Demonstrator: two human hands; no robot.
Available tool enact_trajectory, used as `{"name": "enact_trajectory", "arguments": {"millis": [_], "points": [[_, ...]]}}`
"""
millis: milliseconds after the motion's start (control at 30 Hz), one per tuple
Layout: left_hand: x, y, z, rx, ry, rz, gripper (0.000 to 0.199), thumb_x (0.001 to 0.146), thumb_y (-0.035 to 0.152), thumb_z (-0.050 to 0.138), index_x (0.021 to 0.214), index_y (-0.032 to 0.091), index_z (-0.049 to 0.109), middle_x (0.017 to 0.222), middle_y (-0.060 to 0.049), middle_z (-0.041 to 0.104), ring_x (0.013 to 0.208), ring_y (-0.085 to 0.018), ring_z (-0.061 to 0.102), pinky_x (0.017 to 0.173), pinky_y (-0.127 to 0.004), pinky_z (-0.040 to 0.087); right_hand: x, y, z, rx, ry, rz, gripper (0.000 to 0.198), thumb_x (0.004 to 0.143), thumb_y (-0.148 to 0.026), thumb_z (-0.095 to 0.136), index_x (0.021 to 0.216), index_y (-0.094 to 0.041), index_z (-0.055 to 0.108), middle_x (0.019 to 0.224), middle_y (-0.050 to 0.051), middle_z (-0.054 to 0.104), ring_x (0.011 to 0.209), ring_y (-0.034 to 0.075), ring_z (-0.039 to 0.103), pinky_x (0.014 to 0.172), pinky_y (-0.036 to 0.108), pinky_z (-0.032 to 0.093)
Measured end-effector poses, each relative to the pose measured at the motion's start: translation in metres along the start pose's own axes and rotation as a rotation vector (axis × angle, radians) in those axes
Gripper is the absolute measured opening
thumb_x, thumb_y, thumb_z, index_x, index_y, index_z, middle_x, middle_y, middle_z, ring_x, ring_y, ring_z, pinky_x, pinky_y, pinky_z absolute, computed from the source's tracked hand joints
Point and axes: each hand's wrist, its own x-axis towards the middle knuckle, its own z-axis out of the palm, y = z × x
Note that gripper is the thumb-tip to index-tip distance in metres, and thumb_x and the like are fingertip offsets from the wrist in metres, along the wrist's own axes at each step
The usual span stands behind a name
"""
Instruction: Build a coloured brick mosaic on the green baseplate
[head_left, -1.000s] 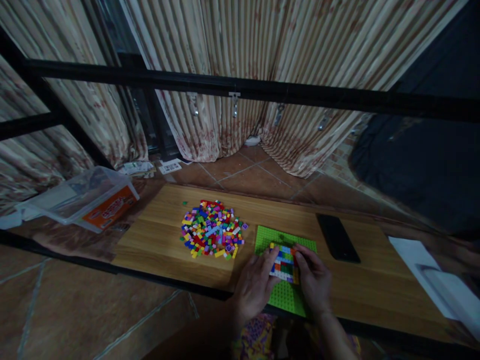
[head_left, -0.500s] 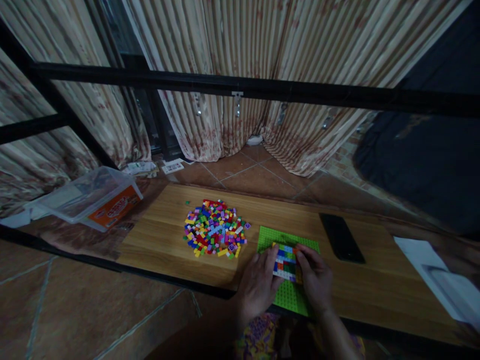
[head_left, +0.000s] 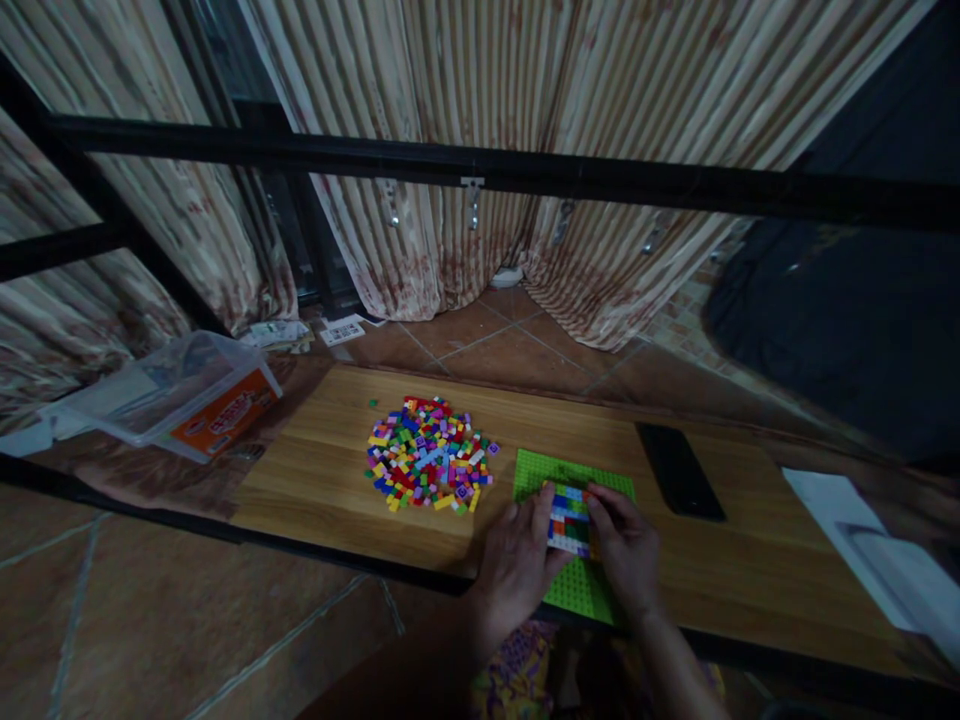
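Observation:
A block of joined multicoloured toy bricks (head_left: 568,522) sits over the green studded baseplate (head_left: 581,592). My left hand (head_left: 519,552) grips the block's left side, its fingers along that edge. On the opposite side my right hand (head_left: 624,540) closes its thumb and fingers on the block's right edge and upper corner. Parts of the block's sides are hidden by my fingers. Whether the block is pressed onto the baseplate or held just above it, I cannot tell. Left of the baseplate lies a heap of loose toy bricks (head_left: 427,455) in many colours.
The wooden board (head_left: 300,470) carries the bricks, with a black phone-like slab (head_left: 679,470) right of the baseplate. A clear plastic box (head_left: 180,395) with an orange label stands at the left. White sheets (head_left: 847,530) lie at the right. A dark metal bar (head_left: 420,160) crosses behind.
The view has shifted slightly. My right hand's fingers have moved a little along the block's right edge, covering more of it; both hands stay on the block.

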Motion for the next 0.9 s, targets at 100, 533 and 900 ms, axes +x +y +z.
{"name": "enact_trajectory", "arguments": {"millis": [100, 533, 900], "points": [[-0.001, -0.001, 0.002, -0.006, 0.034, 0.008, 0.078, 0.088, 0.036, 0.060, 0.149, 0.019, 0.013, 0.128, -0.012, 0.058, 0.112, -0.027, 0.057, 0.092, -0.041, 0.050, 0.004, -0.002, 0.002, 0.020, -0.019, 0.001, 0.034, 0.077, -0.046, 0.065, 0.095, -0.018, 0.072, 0.100, 0.010, 0.071, 0.093, 0.024, 0.065, 0.086, 0.042, 0.050], [-0.004, -0.003, 0.009, -0.057, 0.006, -0.020, 0.071, 0.083, 0.025, 0.058, 0.145, 0.016, 0.024, 0.135, -0.014, 0.052, 0.120, -0.029, 0.052, 0.103, -0.047, 0.044, 0.044, -0.048, 0.044, -0.365, -0.248, -0.234, 0.028, 0.087, -0.038, 0.049, 0.098, -0.023, 0.069, 0.103, 0.007, 0.072, 0.097, 0.023, 0.066, 0.090, 0.040, 0.049], [-0.003, -0.006, 0.021, -0.116, 0.100, 0.057, 0.052, 0.081, 0.024, 0.054, 0.130, 0.011, 0.045, 0.122, -0.015, 0.059, 0.114, -0.029, 0.054, 0.100, -0.046, 0.047, 0.063, -0.054, 0.128, -0.531, -0.543, -0.295, 0.012, 0.073, -0.021, 0.063, 0.080, -0.025, 0.072, 0.078, 0.003, 0.074, 0.074, 0.020, 0.068, 0.069, 0.030, 0.050]]}}
